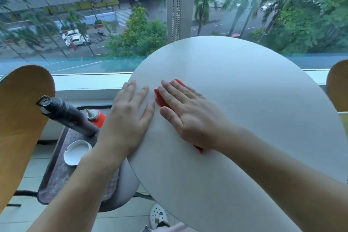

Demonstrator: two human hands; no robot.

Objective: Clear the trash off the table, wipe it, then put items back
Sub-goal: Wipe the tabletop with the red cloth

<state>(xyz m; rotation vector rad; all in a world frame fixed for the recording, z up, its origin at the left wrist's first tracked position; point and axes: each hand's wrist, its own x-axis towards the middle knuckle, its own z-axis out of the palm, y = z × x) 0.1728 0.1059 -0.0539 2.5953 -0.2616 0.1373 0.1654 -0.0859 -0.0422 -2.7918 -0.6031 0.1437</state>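
A round worktop stands before a window. Both hands lie flat near its left edge, the right hand on a cloth. Left of the worktop, a tray holds two bottles with a dish in front of them.

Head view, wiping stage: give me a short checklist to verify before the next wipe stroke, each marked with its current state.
1. Red cloth under right hand, flat on the table: ok.
2. Left hand braced on the table's edge: ok.
3. Tabletop free of trash: ok.
4. Dark bottle, red bottle and white dish parked on the side tray: ok.
5. Surface already clean: cannot tell.
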